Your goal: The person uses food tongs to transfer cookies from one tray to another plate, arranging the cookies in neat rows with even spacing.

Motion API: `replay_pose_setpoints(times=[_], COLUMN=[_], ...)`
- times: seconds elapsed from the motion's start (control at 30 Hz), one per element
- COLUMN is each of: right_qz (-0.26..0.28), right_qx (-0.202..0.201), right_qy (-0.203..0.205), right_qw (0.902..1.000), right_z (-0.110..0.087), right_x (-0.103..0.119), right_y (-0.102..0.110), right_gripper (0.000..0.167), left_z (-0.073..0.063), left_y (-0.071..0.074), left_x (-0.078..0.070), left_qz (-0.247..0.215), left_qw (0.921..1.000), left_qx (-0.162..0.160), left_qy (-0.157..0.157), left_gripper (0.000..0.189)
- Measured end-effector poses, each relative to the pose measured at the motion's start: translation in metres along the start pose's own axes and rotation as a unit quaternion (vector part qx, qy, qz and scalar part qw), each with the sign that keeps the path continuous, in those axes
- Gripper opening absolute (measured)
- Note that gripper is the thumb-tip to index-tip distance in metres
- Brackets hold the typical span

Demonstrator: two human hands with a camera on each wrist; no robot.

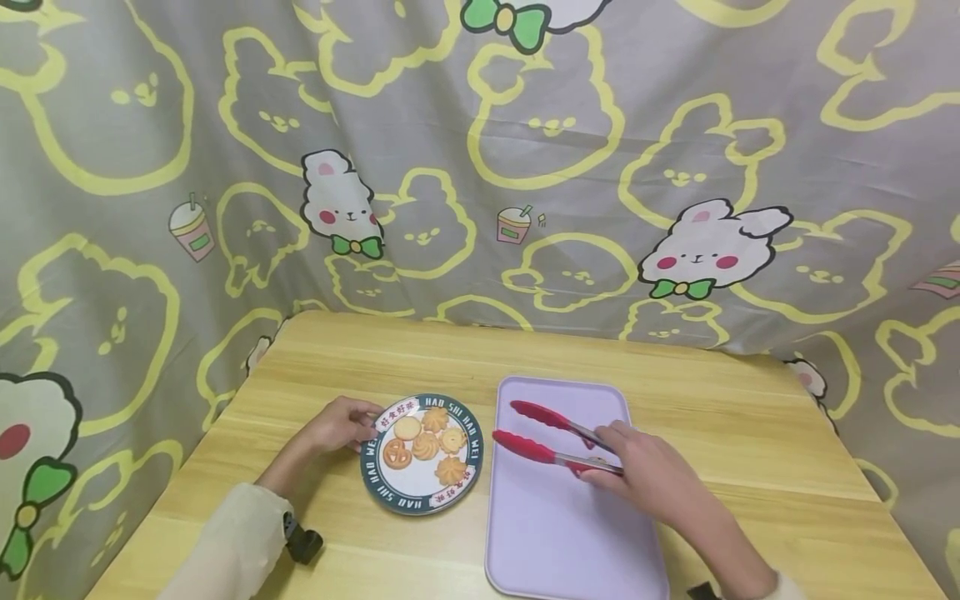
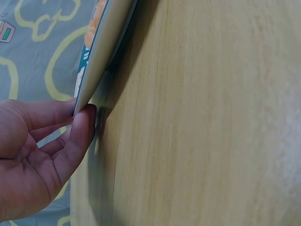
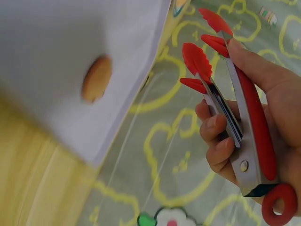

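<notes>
My left hand (image 1: 341,425) pinches the left rim of a round plate (image 1: 420,502), with fingers on both faces of the edge in the left wrist view. The plate has a dark green border with white lettering, and several cookies (image 1: 425,446) lie on its white middle, one pretzel-shaped. In my right hand (image 1: 652,467) I grip metal tongs (image 3: 249,127) with red scalloped tips and red handle strips. The tips stand apart with nothing between them, over the lilac tray (image 1: 562,533). One cookie (image 3: 97,79) lies on that tray, mostly hidden by my hand in the head view.
The wooden table (image 1: 360,350) carries the plate on the left and the tray to its right, with a narrow strip of wood between them. A grey curtain (image 1: 442,275) with yellow bear outlines hangs behind and at both sides.
</notes>
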State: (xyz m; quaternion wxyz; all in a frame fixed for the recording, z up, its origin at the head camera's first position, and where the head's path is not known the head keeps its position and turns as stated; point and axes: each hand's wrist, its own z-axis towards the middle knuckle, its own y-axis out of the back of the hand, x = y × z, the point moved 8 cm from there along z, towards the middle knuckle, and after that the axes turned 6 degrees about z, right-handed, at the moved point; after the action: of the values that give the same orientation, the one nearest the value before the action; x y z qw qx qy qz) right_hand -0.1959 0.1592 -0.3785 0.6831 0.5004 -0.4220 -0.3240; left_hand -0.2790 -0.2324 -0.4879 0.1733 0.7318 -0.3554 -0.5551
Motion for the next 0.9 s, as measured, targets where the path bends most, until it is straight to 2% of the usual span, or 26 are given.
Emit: replay_pose_setpoints(times=[0.2, 0.4, 0.63, 0.9], right_qz=[0.002, 0.011, 0.016, 0.019], right_qx=[-0.013, 0.018, 0.029, 0.055], right_qy=[-0.053, -0.114, -0.149, -0.166], right_qw=[0.9985, 0.9933, 0.9883, 0.9844], right_z=[-0.037, -0.068, -0.088, -0.101], right_x=[-0.032, -0.057, -0.074, -0.087], right_y=[0.016, 0.010, 0.000, -0.007], right_gripper=[0.050, 0.055, 0.054, 0.064], left_z=[0.000, -0.003, -0.004, -0.003], left_y=[-0.001, -0.001, 0.001, 0.000], left_x=[-0.004, -0.004, -0.001, -0.002], left_qz=[0.004, 0.001, 0.006, 0.001], left_qw=[1.0000, 1.0000, 1.0000, 0.9999], left_qx=[0.003, 0.006, 0.006, 0.009], left_qy=[-0.006, 0.001, 0.002, -0.005], left_gripper=[0.041, 0.042, 0.041, 0.041])
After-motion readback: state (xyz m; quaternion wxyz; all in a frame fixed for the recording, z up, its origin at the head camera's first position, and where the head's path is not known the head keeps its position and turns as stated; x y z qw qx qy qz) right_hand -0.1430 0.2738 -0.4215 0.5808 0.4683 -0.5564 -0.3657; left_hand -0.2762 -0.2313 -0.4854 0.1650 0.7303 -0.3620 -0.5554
